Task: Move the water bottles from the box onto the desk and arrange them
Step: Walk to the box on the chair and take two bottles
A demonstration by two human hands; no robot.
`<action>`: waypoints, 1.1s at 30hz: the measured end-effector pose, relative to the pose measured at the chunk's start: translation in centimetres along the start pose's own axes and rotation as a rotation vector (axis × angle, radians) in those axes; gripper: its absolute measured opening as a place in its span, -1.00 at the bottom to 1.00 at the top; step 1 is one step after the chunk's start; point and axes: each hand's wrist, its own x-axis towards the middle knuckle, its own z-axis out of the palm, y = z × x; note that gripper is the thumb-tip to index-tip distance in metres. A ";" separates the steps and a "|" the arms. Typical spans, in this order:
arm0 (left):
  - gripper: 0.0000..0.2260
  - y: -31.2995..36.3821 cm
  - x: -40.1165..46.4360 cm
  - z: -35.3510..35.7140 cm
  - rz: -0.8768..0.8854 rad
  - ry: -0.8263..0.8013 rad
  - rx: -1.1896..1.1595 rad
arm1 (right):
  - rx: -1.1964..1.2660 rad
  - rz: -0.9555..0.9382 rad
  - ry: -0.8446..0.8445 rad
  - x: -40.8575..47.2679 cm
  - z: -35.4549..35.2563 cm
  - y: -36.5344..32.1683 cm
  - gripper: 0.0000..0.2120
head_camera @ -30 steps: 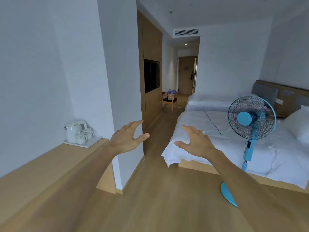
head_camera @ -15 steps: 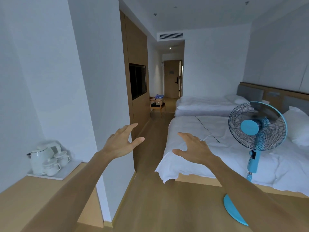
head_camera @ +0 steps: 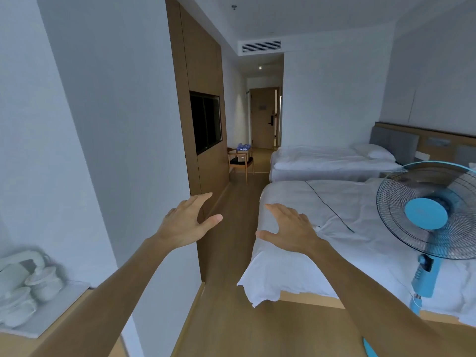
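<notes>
Two hands raised, holding nothing | left hand [head_camera: 184, 225] fingers spread | right hand [head_camera: 289, 229] fingers spread | water bottles [head_camera: 243, 147] on far chair [head_camera: 240, 161], beyond bed [head_camera: 334, 228] | fan [head_camera: 427, 212] right of bed

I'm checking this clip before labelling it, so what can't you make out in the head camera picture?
- Bottles on the far chair: too small to count, and no box can be told apart.
- Kettle and cups: motion-blurred, cut by the left edge.
- Fan: right edge crops the cage, bottom edge the base.
- Desk: only a corner shows.
</notes>
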 end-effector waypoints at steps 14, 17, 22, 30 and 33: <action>-0.26 -5.7 21.8 5.9 -0.075 0.001 -0.052 | 0.045 -0.030 -0.037 22.9 5.1 6.6 -0.22; -0.28 -8.1 26.1 7.1 -0.068 -0.009 -0.075 | 0.058 -0.023 -0.049 27.8 6.9 6.9 -0.22; -0.33 -13.2 34.7 9.0 -0.019 0.003 -0.113 | 0.068 -0.009 -0.053 36.8 10.6 7.0 -0.22; -0.35 -20.1 48.6 11.1 0.048 -0.032 -0.165 | 0.080 0.055 -0.024 50.7 14.3 6.9 -0.21; -0.35 -21.8 53.0 12.4 0.072 -0.040 -0.155 | 0.064 0.081 -0.030 54.8 15.8 7.5 -0.23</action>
